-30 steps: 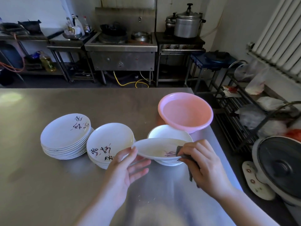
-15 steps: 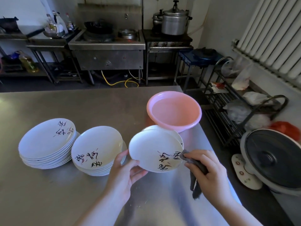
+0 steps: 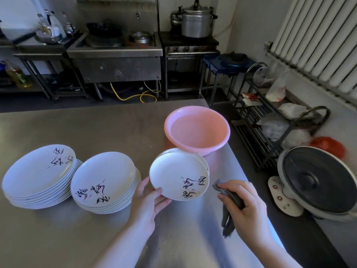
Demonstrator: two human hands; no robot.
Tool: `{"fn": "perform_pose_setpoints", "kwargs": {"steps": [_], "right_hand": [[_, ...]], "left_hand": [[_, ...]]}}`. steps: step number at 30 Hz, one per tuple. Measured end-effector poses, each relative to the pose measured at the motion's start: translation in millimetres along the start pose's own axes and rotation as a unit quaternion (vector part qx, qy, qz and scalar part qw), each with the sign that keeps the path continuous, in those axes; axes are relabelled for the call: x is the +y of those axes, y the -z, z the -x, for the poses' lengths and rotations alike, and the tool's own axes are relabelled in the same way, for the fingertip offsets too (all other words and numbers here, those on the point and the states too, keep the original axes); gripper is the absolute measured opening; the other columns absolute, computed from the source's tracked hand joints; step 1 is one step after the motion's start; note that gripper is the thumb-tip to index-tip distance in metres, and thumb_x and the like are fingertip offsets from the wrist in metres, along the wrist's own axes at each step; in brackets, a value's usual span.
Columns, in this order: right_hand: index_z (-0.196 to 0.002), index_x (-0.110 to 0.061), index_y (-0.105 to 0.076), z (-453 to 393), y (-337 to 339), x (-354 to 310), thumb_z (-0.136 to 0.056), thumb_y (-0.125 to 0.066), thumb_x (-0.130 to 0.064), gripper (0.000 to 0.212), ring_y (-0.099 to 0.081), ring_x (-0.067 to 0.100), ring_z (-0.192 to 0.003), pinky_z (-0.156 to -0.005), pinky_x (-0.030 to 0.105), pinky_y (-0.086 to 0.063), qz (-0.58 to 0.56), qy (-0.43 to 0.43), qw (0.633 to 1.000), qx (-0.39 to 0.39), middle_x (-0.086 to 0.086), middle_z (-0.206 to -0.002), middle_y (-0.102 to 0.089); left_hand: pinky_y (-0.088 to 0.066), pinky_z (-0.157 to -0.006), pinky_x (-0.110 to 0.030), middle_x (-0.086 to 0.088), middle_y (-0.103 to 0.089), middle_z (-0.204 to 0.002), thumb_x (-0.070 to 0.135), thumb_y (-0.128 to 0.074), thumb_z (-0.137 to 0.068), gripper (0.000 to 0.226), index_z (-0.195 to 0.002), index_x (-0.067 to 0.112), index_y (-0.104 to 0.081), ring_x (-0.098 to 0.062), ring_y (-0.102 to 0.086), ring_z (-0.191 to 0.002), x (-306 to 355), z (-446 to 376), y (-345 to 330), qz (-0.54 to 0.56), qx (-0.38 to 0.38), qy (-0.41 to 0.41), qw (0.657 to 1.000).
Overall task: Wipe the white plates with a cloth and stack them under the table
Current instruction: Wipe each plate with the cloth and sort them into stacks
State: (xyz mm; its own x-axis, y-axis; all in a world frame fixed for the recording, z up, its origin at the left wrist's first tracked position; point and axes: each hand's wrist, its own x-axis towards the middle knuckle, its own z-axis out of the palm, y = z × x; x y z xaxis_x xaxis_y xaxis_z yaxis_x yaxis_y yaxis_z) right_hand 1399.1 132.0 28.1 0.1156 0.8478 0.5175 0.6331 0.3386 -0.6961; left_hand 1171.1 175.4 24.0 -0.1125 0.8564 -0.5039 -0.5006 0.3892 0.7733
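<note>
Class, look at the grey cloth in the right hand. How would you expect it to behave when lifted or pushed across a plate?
Probably floppy: the cloth hangs limp below the right hand. Likely light, since curled fingers alone hold it. It should bunch rather than slide stiffly if pushed over the plate.

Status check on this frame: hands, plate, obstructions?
Left hand holds tilted plate. Right hand grips grey cloth, off the plate. Nothing obstructing.

Steel table (image 3: 100,128) in foreground. Steel stove (image 3: 116,55) and pressure cooker (image 3: 197,22) against far wall. White radiator (image 3: 318,41) right; wire rack (image 3: 270,120) beneath. Dim light.
</note>
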Motion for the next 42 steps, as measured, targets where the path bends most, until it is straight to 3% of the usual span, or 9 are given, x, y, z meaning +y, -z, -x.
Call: {"fn": "perform_pose_setpoints", "kwargs": {"steps": [4, 10, 14, 17, 21, 23, 30, 35, 42], "right_hand": [[-0.091, -0.027, -0.072, -1, -5, 0, -0.078, -0.07, -0.015, 0.018, -0.06, 0.012, -0.093, -0.084, 0.01, -0.04, -0.014, -0.014, 1.0, 0.0, -0.024, -0.099, -0.062], [-0.094, -0.034, -0.068, -2, -12, 0, -0.079, -0.07, -0.016, 0.023, -0.06, 0.011, -0.095, -0.083, 0.01, -0.041, -0.028, -0.023, 0.999, -0.013, -0.024, -0.101, -0.062], [-0.092, -0.038, -0.066, 0, -14, 3, -0.079, -0.07, -0.018, 0.024, -0.059, 0.011, -0.097, -0.084, 0.011, -0.041, -0.029, -0.035, 0.999, -0.022, -0.024, -0.1, -0.062], [-0.09, -0.043, -0.065, 7, -16, 11, -0.078, -0.068, -0.023, 0.023, -0.06, 0.01, -0.1, -0.083, 0.011, -0.041, -0.028, -0.077, 0.996, -0.045, -0.022, -0.101, -0.063], [-0.09, -0.032, -0.069, 20, -12, 24, -0.079, -0.075, -0.009, 0.026, -0.06, 0.015, -0.096, -0.081, 0.02, -0.045, 0.015, -0.112, 0.992, -0.049, -0.023, -0.099, -0.06], [-0.091, -0.026, -0.072, 27, -12, 33, -0.075, -0.077, 0.001, 0.031, -0.058, 0.018, -0.093, -0.081, 0.011, -0.04, 0.058, -0.109, 0.99, -0.061, -0.023, -0.095, -0.059], [-0.098, -0.024, -0.075, 53, -35, 63, -0.068, -0.078, 0.004, 0.041, -0.049, 0.015, -0.088, -0.077, 0.008, -0.035, 0.139, -0.106, 0.968, -0.182, -0.027, -0.097, -0.049], [-0.117, -0.027, -0.068, 53, -44, 62, -0.08, -0.066, -0.007, 0.042, -0.05, 0.021, -0.105, -0.091, 0.026, -0.044, 0.15, -0.123, 0.935, -0.299, -0.011, -0.116, -0.06], [-0.097, -0.027, -0.074, 29, -47, 36, -0.064, -0.074, -0.003, 0.041, -0.056, 0.013, -0.091, -0.075, 0.019, -0.044, 0.093, -0.027, 0.97, -0.224, -0.016, -0.101, -0.064]], "left_hand": [[-0.061, -0.066, -0.034, -0.004, -0.065, -0.118, -0.01, -0.056, -0.091, 0.049, -0.132, 0.018, -0.057, -0.024, -0.063, -0.109, -2, -7, -3, -0.007, 0.004, -0.024, 1.0], [-0.06, -0.067, -0.031, -0.011, -0.054, -0.108, -0.009, -0.055, -0.093, 0.05, -0.135, 0.018, -0.057, -0.019, -0.061, -0.09, -9, -22, -15, -0.037, 0.03, -0.026, 0.999], [-0.059, -0.065, -0.031, -0.009, -0.054, -0.102, -0.009, -0.055, -0.093, 0.051, -0.135, 0.018, -0.056, -0.025, -0.059, -0.103, -12, -27, -13, -0.055, 0.043, -0.038, 0.997], [-0.059, -0.062, -0.027, -0.006, -0.045, -0.089, -0.009, -0.055, -0.093, 0.051, -0.134, 0.02, -0.056, -0.023, -0.058, -0.097, -14, -29, -9, -0.084, 0.047, -0.063, 0.993], [-0.059, -0.059, -0.025, -0.004, -0.043, -0.088, -0.006, -0.058, -0.092, 0.05, -0.135, 0.019, -0.054, -0.022, -0.057, -0.092, -17, -34, -4, -0.12, 0.062, -0.091, 0.987], [-0.058, -0.056, -0.022, -0.004, -0.045, -0.09, -0.005, -0.059, -0.092, 0.049, -0.135, 0.018, -0.054, -0.023, -0.058, -0.093, -17, -35, -2, -0.127, 0.068, -0.097, 0.985], [-0.058, -0.06, -0.025, -0.003, -0.054, -0.096, 0.002, -0.062, -0.092, 0.045, -0.135, 0.013, -0.053, -0.018, -0.06, -0.094, -17, -33, -1, -0.128, 0.081, -0.1, 0.983], [-0.06, -0.063, -0.028, -0.007, -0.059, -0.106, 0.01, -0.067, -0.091, 0.043, -0.132, 0.015, -0.055, -0.021, -0.06, -0.101, -24, -21, 1, -0.104, 0.105, -0.097, 0.984], [-0.06, -0.061, -0.028, -0.007, -0.057, -0.11, 0.014, -0.066, -0.092, 0.031, -0.122, 0.018, -0.062, -0.018, -0.061, -0.092, -19, 9, 7, -0.09, 0.135, -0.136, 0.977]]}}
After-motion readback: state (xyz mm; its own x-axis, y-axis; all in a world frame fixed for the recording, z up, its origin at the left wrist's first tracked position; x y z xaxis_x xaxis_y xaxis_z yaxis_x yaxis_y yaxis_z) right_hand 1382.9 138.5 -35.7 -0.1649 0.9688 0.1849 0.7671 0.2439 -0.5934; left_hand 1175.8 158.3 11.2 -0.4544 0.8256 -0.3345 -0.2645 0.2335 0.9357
